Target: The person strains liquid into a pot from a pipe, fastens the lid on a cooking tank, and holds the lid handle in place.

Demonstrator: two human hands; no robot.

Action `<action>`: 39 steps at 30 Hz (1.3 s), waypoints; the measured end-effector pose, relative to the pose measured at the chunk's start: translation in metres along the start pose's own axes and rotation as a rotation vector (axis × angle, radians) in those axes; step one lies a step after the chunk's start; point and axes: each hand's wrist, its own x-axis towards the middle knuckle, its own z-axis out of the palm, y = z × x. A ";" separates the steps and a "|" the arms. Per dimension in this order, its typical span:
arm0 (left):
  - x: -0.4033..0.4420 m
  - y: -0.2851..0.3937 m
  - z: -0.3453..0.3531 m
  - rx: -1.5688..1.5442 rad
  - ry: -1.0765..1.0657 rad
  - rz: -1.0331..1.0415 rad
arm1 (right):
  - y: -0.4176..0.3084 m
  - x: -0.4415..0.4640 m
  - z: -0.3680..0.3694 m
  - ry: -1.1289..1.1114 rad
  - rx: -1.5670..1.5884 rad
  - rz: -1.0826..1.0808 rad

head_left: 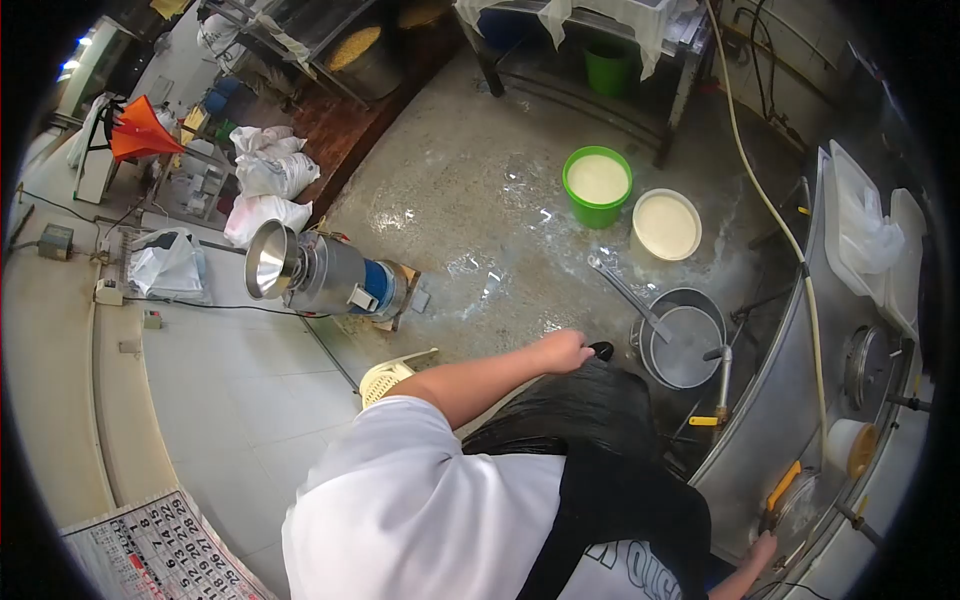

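Note:
My left hand [565,351] is curled closed in front of my black apron [590,405]. What it holds, if anything, is hidden. At the lower right, my right hand [763,549] is closed at the steel counter, just below a yellow handle [785,484] and a round metal piece [798,505]. Its grip is too small to make out. On the floor ahead stands a metal pot [718,306] of greyish liquid below a tap [725,375]. A long metal paddle [632,297] leans in it.
A green bucket [597,212] and a white bucket [666,225], both with pale liquid, stand on the wet floor [450,180]. A steel-funnelled machine [335,275] is at left. A hose [770,185] hangs over the counter [765,410]. White sacks [275,175] lie back left.

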 end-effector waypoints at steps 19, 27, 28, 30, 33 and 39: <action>0.101 0.232 0.190 0.029 -0.573 0.517 | -0.042 -0.059 0.016 0.135 -0.086 -0.227; 0.127 0.236 0.247 -0.017 -0.581 0.379 | -0.029 -0.053 0.019 0.280 -0.145 -0.106; 0.130 0.234 0.259 -0.027 -0.555 0.369 | -0.026 -0.050 0.018 0.256 -0.092 -0.061; 0.122 0.242 0.252 -0.070 -0.552 0.278 | -0.028 -0.051 0.020 0.229 -0.037 -0.008; 0.115 0.236 0.265 -0.175 -0.521 0.149 | -0.033 -0.058 0.021 0.268 -0.041 -0.048; 0.076 0.268 0.297 -1.102 -0.611 -0.564 | -0.020 -0.049 0.022 0.323 -0.063 -0.160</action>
